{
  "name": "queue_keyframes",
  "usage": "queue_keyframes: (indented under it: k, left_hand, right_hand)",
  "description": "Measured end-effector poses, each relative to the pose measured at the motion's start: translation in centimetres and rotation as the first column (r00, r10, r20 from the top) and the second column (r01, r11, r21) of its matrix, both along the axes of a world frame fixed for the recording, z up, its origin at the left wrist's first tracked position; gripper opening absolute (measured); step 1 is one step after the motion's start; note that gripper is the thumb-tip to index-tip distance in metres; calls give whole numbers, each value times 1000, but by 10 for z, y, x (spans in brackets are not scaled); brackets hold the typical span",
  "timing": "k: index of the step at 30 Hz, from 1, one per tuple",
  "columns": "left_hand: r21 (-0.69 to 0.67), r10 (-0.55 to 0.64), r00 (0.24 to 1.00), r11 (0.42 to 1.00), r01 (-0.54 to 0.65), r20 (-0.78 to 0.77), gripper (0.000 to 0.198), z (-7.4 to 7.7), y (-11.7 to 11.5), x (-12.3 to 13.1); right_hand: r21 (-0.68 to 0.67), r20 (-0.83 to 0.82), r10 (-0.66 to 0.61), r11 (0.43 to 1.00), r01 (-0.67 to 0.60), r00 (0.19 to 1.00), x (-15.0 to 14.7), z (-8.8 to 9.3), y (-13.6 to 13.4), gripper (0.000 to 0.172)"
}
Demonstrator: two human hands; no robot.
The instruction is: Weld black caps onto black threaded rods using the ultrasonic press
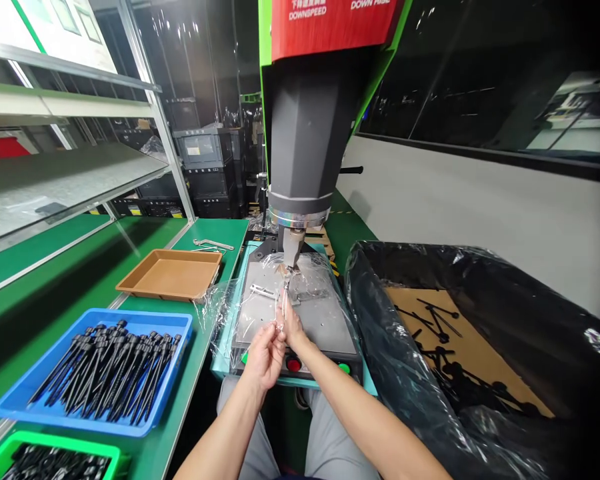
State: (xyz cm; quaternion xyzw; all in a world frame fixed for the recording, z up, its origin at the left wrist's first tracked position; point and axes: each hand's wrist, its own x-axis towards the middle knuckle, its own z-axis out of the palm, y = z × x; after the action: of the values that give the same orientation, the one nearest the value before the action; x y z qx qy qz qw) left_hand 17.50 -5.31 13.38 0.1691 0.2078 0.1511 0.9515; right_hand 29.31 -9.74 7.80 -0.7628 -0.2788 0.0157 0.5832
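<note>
Both my hands are close together over the grey base plate of a press machine, below its metal tip. My left hand is closed in a pinch beside the right one; what it pinches, if anything, is too small to name. My right hand reaches further forward with its fingers together, just under the tip. A thin dark piece shows at its fingertips, too unclear to identify. Clear plastic film covers parts of the plate. A small slotted metal bar lies left of my fingers.
Left on the green bench: a brown tray, wrenches, a blue tray of black long-stemmed parts, a green bin of small black parts. At right, a bin lined with black plastic. Red button at the plate's front.
</note>
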Motion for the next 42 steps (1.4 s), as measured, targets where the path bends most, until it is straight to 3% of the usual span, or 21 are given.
queue_keyframes:
  k: [3, 5, 7, 9, 13, 22, 28, 31, 34, 37, 39, 40, 42]
  left_hand:
    - [44, -3, 1000, 999, 4, -22, 7, -2, 2, -2]
    - [64, -13, 1000, 998, 15, -26, 10, -3, 3, -2]
    - [75, -23, 999, 997, 25, -29, 13, -2, 5, 0]
    - [79, -28, 999, 996, 30, -32, 14, 0, 6, 2]
    - [82, -24, 999, 996, 26, -36, 15, 3, 9, 6]
    - [64, 11, 999, 998, -8, -44, 13, 10, 13, 12]
    - [82, 39, 999, 996, -36, -38, 17, 1, 17, 18]
    - [93, 54, 997, 994, -48, -58, 15, -8, 17, 20]
    - [105, 62, 995, 993, -54, -81, 10, -15, 15, 20]
    - [146, 56, 992, 988, -39, -112, 9, -22, 15, 19]
    - [182, 30, 987, 983, -1, -157, 11, -27, 16, 14]
    - [202, 3, 982, 979, 35, -188, 14, -30, 17, 10]
    - [249, -91, 962, 956, 157, -256, 19, -33, 16, -3]
  right_hand:
    - [1, 111, -217, 976, 218, 970, 22, 7, 1, 61]
    - [7, 251, -346, 935, 356, 904, 36, 16, -3, 59]
    - [13, 365, -395, 908, 420, 843, 50, 27, -6, 57]
    - [-11, 415, -366, 913, 407, 833, 65, 39, -6, 54]
    - [-81, 345, -268, 946, 313, 899, 90, 55, 0, 41]
    - [-25, 289, -286, 952, 306, 914, 102, 64, 5, 35]
    - [41, 239, -306, 951, 306, 922, 62, 58, -22, 39]
    - [80, 29, -269, 961, 266, 963, 22, 41, -45, 43]
    - [151, -366, -44, 983, 105, 930, -27, 22, -66, 44]
    - [214, -665, 240, 968, -127, 707, -72, 14, -82, 42]
    - [245, -727, 359, 932, -268, 585, -92, 19, -89, 41]
    - [258, -710, 396, 916, -309, 582, -98, 23, -91, 40]
    - [269, -609, 429, 903, -335, 667, -102, 34, -92, 38]
